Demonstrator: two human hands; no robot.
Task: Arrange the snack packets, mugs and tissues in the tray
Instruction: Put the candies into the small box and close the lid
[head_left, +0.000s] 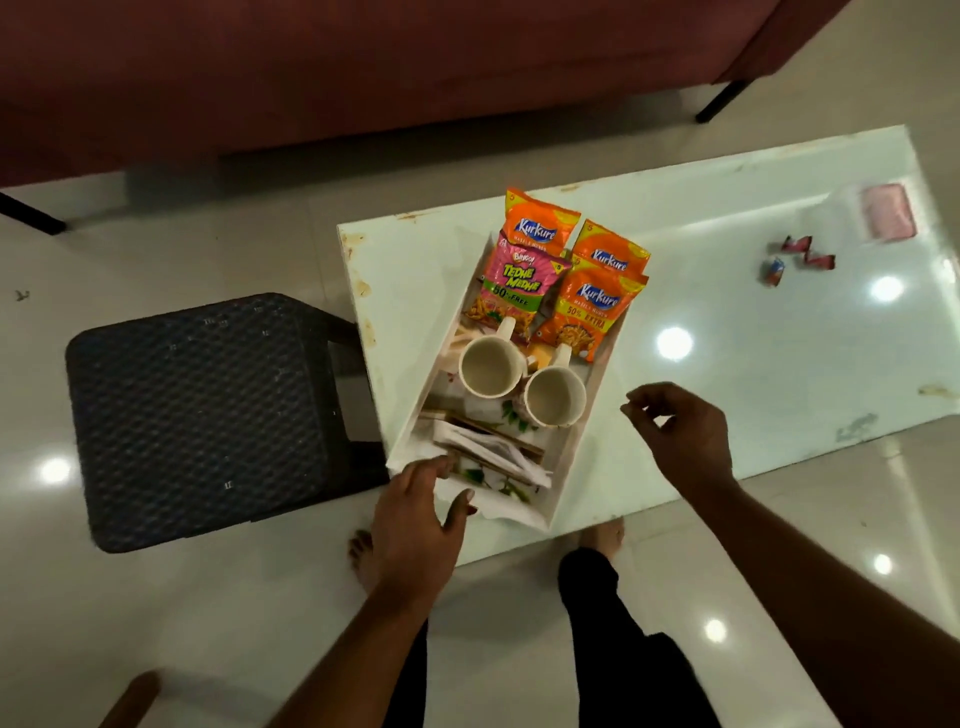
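Observation:
A white rectangular tray (597, 395) lies at the left end of the white table (753, 374). At its far end lie three orange Kurkure packets (589, 312) and a pink Bingo packet (514, 288). Two cream mugs stand side by side in the middle, one on the left (491, 366) and one on the right (556, 397). Folded white tissues (491, 449) lie at the near end. My left hand (415, 525) is at the tray's near left corner, fingers spread, touching the rim. My right hand (680, 436) hovers just right of the tray, fingers loosely curled, holding nothing.
A dark woven stool (208, 415) stands left of the table. Small sweet wrappers (800, 257) and a pink packet (888, 210) lie at the table's far right. A maroon sofa (363, 67) runs along the back. My bare feet (605, 535) stand at the table's near edge.

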